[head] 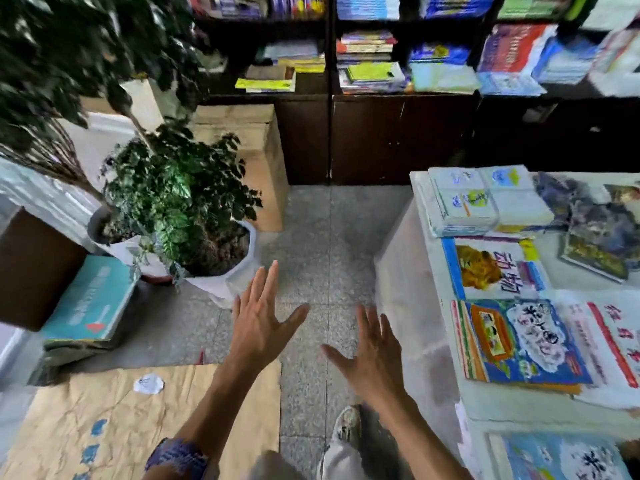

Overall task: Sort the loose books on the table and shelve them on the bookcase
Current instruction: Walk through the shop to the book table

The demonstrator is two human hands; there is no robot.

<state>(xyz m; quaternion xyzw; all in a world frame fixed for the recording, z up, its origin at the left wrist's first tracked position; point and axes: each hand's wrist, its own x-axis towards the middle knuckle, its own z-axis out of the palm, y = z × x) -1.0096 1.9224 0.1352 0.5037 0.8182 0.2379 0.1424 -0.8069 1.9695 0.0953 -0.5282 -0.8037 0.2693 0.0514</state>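
Dark bookcase (398, 133) shelves hold flat book stacks (367, 60) — left hand (258, 323) and right hand (372, 355) splayed wide, gripping nothing.

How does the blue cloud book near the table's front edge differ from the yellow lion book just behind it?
The blue cloud book has a deep blue cover with a white cloud shape; the yellow lion book is mostly white with a yellow animal picture. The cloud book appears larger and lies nearer the person's right hand. Both lie flat, face up, on the white table, untouched.

Books (519, 341) lie on the table (415, 306), right of the plants (180, 202).
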